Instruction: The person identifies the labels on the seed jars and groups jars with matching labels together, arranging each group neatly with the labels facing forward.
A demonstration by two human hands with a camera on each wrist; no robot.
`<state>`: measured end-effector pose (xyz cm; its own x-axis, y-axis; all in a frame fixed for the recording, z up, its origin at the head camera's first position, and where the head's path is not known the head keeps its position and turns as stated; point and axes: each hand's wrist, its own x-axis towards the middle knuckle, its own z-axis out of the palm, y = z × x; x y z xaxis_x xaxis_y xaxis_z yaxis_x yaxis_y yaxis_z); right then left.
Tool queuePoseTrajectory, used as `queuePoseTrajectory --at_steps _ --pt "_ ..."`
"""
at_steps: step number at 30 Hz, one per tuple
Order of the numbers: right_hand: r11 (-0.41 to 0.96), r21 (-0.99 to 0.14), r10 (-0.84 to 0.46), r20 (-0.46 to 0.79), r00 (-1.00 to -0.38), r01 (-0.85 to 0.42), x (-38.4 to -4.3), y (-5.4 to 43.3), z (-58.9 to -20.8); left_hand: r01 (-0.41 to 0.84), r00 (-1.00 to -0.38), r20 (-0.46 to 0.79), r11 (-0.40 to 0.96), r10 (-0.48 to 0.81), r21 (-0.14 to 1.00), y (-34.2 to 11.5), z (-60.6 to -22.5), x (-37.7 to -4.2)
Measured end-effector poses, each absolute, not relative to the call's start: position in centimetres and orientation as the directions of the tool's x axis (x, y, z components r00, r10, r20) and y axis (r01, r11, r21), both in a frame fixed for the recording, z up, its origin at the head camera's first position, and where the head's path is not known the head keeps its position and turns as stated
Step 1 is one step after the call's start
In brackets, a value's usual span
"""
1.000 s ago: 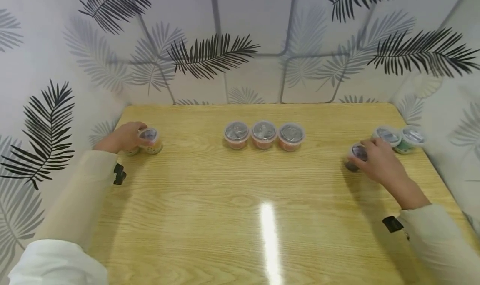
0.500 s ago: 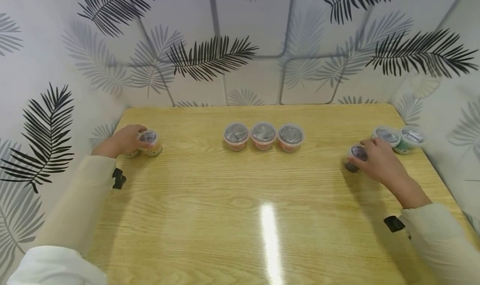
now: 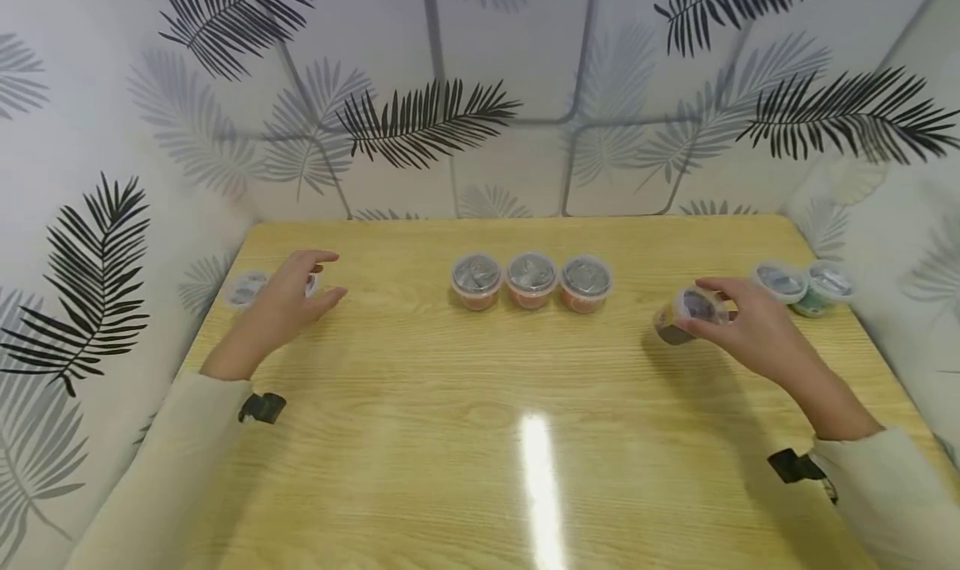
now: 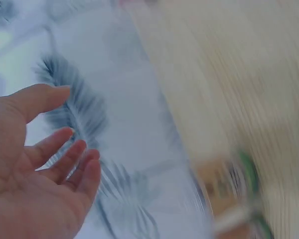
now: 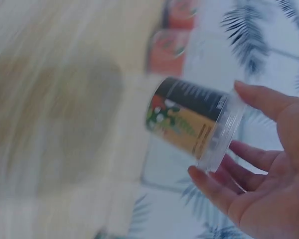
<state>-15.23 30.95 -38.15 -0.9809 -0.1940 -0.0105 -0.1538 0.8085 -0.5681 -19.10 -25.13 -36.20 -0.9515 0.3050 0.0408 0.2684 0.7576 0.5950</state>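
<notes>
In the head view my right hand pinches a lidded plastic cup by its lid, between thumb and fingers. The right wrist view shows this cup tilted, with a black and orange printed label. My left hand is at the table's left side, its fingers spread and holding nothing. Beside it stands one lidded cup; another cup is mostly hidden behind the hand. Blurred orange cups appear low in the left wrist view, apart from the fingers.
Three lidded cups with reddish contents stand in a row at the table's back middle. To the right of the right hand are two more lidded cups, one greenish. Patterned walls border the wooden table.
My left hand has let go of the cup it held, its fingers spreading. The right hand's cup has been lifted, tilted and shifted slightly left.
</notes>
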Motion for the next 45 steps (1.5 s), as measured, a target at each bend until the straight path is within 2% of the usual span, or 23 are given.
queuePoseTrajectory --at_steps 6,16,23,26,32,39,45 --pt "0.569 -0.795 -0.285 0.047 -0.957 -0.209 -12.7 26.1 -35.4 0.42 -0.897 0.203 0.615 0.393 0.667 -19.4 -36.9 -14.9" --pt "0.262 -0.923 -0.468 0.134 -0.873 -0.282 -9.1 21.5 -34.5 0.522 -0.818 0.333 0.36 0.469 0.773 -12.2 -39.2 -8.8" --pt "0.164 -0.943 -0.527 0.164 -0.834 -0.289 -7.7 19.2 -34.7 0.596 -0.724 0.432 0.173 0.538 0.784 -8.6 -40.7 -5.9" --pt "0.125 -0.952 -0.546 0.17 -0.82 -0.281 -7.1 18.4 -35.2 0.59 -0.72 0.463 0.104 0.516 0.801 -7.9 -41.2 -5.0" --pt "0.034 -0.978 -0.559 0.151 -0.816 -0.204 -6.3 17.2 -36.6 0.513 -0.765 0.478 -0.039 0.432 0.857 -7.1 -42.6 -4.0" --pt "0.01 -0.99 -0.586 0.109 -0.803 -0.141 -6.2 16.8 -37.3 0.463 -0.767 0.501 -0.194 0.401 0.865 -7.2 -43.1 -3.7" --pt "0.062 -0.976 -0.645 0.12 -0.755 -0.209 -6.7 17.1 -37.6 0.432 -0.799 0.483 -0.217 0.358 0.875 -7.5 -43.4 -3.7"
